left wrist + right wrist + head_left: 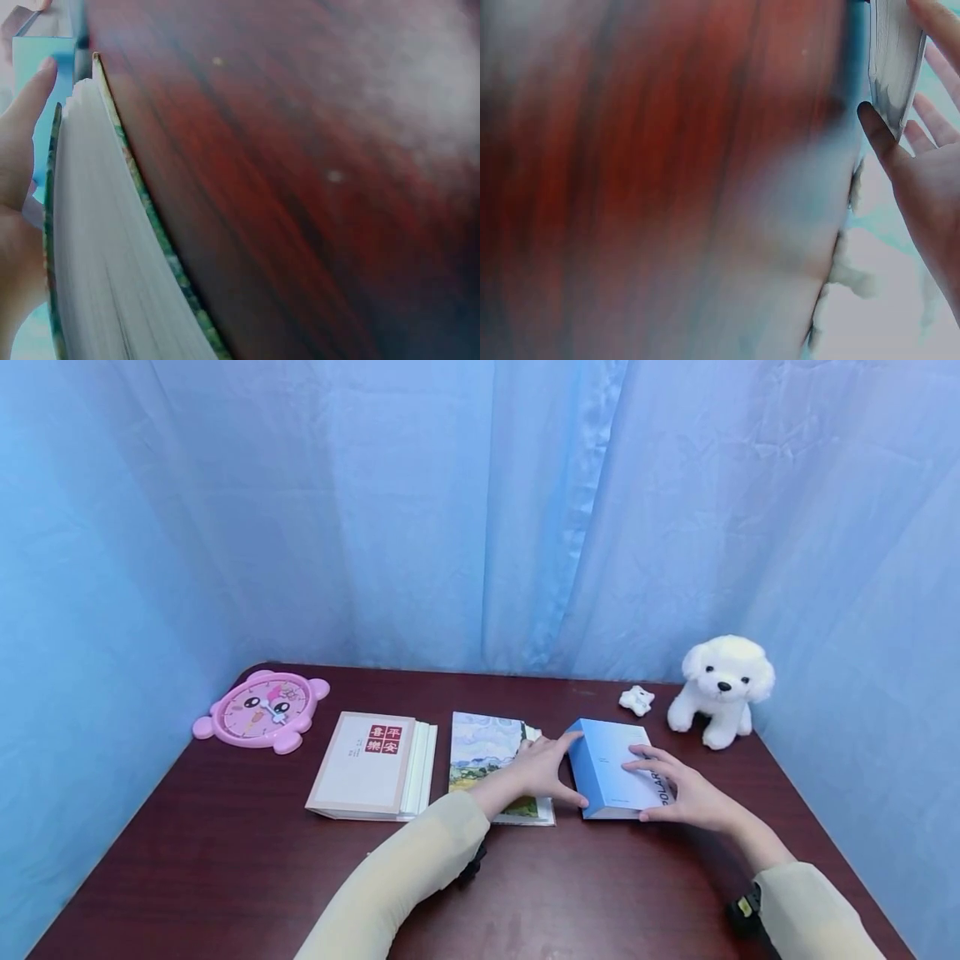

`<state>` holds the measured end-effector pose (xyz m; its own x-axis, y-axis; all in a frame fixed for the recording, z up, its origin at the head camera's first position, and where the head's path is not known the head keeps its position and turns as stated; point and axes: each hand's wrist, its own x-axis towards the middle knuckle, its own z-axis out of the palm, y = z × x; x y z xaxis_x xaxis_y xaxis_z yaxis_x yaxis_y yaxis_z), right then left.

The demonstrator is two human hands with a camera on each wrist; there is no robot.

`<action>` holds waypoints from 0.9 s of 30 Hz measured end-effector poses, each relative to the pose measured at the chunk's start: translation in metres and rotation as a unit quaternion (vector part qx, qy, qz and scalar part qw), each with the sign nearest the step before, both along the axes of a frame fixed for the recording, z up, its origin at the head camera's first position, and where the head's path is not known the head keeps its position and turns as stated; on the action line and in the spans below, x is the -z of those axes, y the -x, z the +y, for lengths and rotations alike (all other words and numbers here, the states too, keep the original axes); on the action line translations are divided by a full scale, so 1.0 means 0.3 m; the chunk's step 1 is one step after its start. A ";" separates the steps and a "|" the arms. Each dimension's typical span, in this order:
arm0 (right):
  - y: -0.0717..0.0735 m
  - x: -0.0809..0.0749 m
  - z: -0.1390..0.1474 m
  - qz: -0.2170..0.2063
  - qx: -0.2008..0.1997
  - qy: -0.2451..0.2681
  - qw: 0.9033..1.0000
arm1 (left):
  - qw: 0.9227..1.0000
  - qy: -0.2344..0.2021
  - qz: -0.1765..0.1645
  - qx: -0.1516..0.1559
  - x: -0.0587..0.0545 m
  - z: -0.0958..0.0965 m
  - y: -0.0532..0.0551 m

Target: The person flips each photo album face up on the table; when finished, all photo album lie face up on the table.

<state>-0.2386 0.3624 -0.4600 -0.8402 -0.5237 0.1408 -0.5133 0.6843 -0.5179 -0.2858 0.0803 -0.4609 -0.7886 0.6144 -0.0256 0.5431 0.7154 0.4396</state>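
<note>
A thick blue book (611,772) lies on the table with dark lettering along its right side. My left hand (542,770) reaches across the painted-cover book (483,747), its spread finger and thumb touching the blue book's spine side. Over the right part of the blue cover, my right hand (686,789) rests its fingertips, with the thumb at the near right corner. In the right wrist view the thumb (881,135) stands beside the page block (894,67). The left wrist view shows the painted book's pages (112,225) below the left hand. My left forearm hides part of that book.
To the left lies a cream book (363,768) with a red character panel, stacked on other pale volumes. A pink clock (262,710) lies at the back left. At the back right are a white plush dog (722,689) and a small white figurine (637,700). Blue curtains (420,527) surround the dark table.
</note>
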 end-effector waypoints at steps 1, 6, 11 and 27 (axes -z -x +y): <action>0.001 0.000 0.001 -0.001 0.000 -0.002 1.000 | 1.000 0.002 0.000 0.000 -0.001 0.001 0.001; 0.000 0.002 0.002 -0.012 0.007 -0.013 1.000 | 1.000 0.017 0.006 0.001 -0.008 0.006 0.001; -0.002 -0.001 -0.006 -0.019 0.005 -0.018 1.000 | 0.999 0.036 0.020 0.002 -0.009 0.006 -0.004; 0.000 -0.041 -0.018 0.009 -0.013 -0.066 0.998 | 0.999 0.026 0.036 0.030 -0.057 -0.035 -0.025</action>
<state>-0.2387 0.3569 -0.4478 -0.8238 -0.5606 0.0841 -0.5407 0.7325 -0.4137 -0.2784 0.0697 -0.4437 -0.7507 0.6606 -0.0033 0.6153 0.7010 0.3605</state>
